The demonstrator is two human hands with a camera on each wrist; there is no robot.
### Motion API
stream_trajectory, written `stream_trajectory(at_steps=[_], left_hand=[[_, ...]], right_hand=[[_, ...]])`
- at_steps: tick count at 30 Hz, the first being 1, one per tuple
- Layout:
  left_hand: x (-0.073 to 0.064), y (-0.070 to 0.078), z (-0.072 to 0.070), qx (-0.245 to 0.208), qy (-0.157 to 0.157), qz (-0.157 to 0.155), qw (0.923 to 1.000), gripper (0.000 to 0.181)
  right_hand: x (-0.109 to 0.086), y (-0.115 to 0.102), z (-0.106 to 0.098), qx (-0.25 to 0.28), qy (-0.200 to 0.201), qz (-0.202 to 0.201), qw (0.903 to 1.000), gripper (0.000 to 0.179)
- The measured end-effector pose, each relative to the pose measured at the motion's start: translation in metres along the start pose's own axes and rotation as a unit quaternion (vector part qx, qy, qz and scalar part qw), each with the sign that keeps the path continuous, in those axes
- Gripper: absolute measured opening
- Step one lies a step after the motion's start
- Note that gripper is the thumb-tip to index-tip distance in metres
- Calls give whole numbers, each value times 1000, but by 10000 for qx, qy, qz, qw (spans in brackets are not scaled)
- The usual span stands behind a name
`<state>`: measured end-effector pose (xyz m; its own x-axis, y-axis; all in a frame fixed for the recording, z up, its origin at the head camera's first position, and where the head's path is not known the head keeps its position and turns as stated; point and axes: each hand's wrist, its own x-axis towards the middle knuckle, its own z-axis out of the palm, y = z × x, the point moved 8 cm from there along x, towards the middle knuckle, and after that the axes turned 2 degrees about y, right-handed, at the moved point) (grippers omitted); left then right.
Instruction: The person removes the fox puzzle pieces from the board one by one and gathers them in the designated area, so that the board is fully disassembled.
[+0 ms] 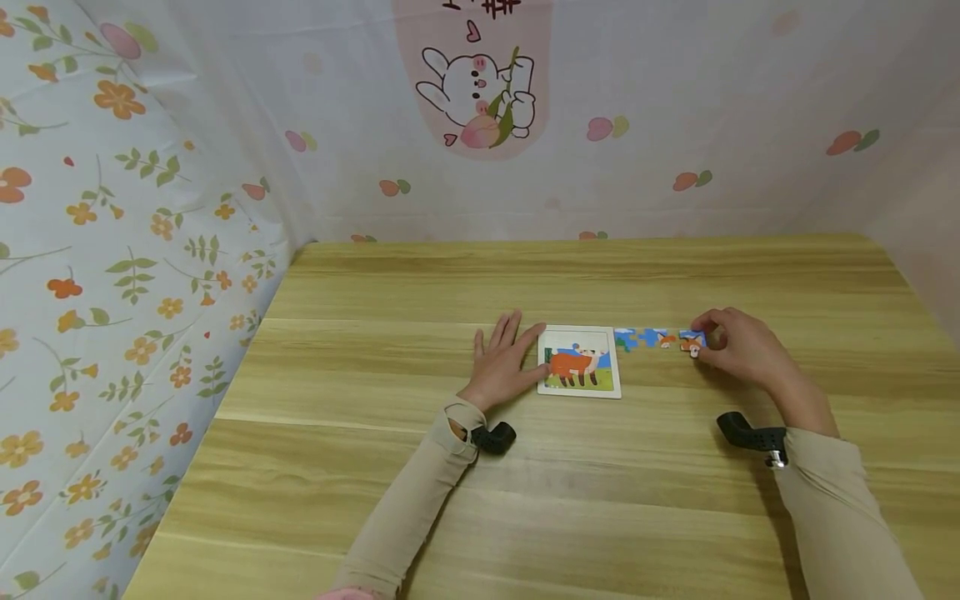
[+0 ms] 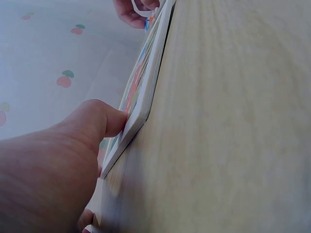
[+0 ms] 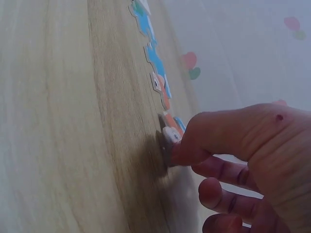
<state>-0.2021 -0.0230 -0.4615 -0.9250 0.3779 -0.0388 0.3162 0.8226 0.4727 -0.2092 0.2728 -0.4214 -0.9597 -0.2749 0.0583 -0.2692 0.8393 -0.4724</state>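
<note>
A white-framed puzzle board point(image 1: 576, 335) lies flat on the table, with an orange animal picture filling its lower part and bare white above. My left hand point(image 1: 501, 371) rests along the board's left side, fingers spread. In the left wrist view its thumb point(image 2: 114, 121) presses on the frame near a corner. To the right of the board, blue puzzle pieces point(image 1: 643, 338) lie in a row, one with an orange and white animal face. At the row's right end, my right hand point(image 1: 742, 348) pinches an orange, white and blue puzzle piece point(image 3: 171, 133) between thumb and finger, close over the table.
The wood-grain table point(image 1: 570, 500) carries the board and pieces. A white curtain point(image 1: 330, 100) with fruit prints hangs behind its far edge, and a floral cloth point(image 1: 112, 333) hangs on the left. Each wrist wears a black camera mount point(image 1: 495, 438).
</note>
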Motion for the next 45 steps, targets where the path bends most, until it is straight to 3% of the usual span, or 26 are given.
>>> stream_trajectory(at_steps=[14, 45], left_hand=[[1, 0, -1, 38, -15, -2, 10000, 67], [-1, 2, -3, 7, 18, 19, 10000, 66]], right_hand=[[8, 4, 5, 181, -334, 139, 9992, 34], [8, 7, 10, 437, -367, 184, 9982, 33]])
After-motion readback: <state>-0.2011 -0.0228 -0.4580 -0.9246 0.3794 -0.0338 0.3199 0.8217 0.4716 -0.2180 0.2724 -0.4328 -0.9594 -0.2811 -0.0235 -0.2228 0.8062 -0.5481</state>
